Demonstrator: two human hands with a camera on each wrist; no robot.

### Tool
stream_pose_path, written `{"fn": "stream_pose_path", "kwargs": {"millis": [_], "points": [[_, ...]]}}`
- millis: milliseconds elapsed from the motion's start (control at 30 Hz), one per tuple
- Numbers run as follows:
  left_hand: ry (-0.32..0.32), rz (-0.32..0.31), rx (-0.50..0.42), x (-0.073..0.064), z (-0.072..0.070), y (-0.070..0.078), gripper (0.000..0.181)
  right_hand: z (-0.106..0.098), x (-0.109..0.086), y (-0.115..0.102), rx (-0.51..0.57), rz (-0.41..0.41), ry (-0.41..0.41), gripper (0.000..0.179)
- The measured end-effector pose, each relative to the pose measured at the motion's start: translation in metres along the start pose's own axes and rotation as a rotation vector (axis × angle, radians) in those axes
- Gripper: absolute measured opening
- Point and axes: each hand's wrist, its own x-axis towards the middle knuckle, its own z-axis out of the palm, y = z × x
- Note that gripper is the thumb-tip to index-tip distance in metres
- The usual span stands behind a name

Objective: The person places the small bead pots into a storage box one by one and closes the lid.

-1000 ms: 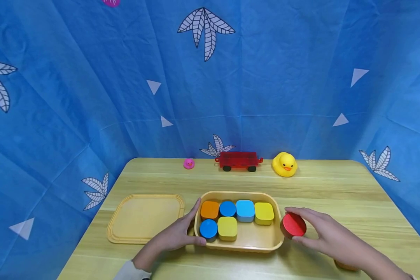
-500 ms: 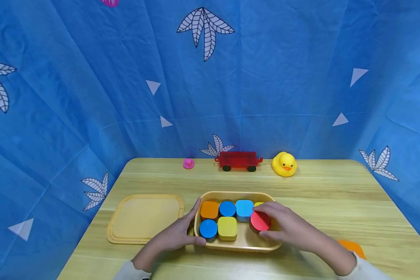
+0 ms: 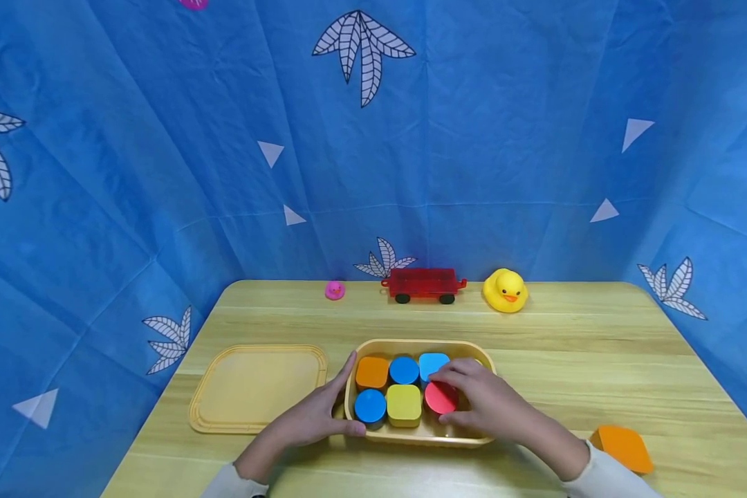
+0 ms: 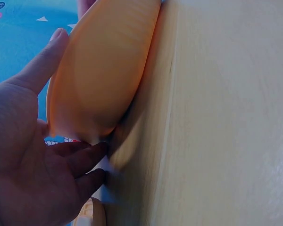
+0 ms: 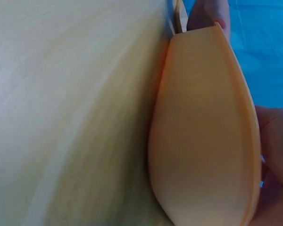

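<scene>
Pinching the red block [image 3: 440,397] by its round side, the right hand [image 3: 484,398] sets its thumb at the near edge and its fingers at the far one, spread just as wide as the block. The block sits within the walls of the tray [image 3: 426,440], low and just right of centre in the head view, beside the yellow square block [image 3: 404,405]; whether it touches the floor cannot be told. It looks light, stiff and smooth, probably wood or hard plastic; a hold around the sides seems best, since the flat top offers nothing to grip.

Round the tray's left end, the left hand [image 3: 314,418] holds with its thumb along the near side and its other fingers at the end. The tray looks thin-walled and light, likely to slide if knocked, so a hold at the end should steady it.

Further along inside are an orange block [image 3: 372,372], a blue round block [image 3: 404,370], another blue round block [image 3: 370,406] and a light blue block [image 3: 433,365].

Outside, a second orange block [image 3: 622,448] lies at lower right, a flat lid [image 3: 258,387] at left; a pink duck [image 3: 334,290], red wagon [image 3: 423,283] and yellow duck [image 3: 505,290] line the back.
</scene>
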Motion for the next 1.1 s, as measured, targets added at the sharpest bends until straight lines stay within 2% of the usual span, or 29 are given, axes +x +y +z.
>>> {"fn": "stream_pose_path", "kwargs": {"millis": [167,500,1100], "points": [[-0.002,0.000,-0.009,0.000,0.000,0.000,0.116,0.008,0.001,-0.002,-0.096,0.020,0.031,0.056],[-0.004,0.008,-0.012,0.001,-0.001,0.000,0.116,0.013,0.000,-0.004,-0.182,0.010,0.061,0.053],[-0.005,0.006,-0.020,0.001,0.000,-0.002,0.115,0.015,-0.003,-0.002,-0.167,-0.001,0.095,0.060]]}}
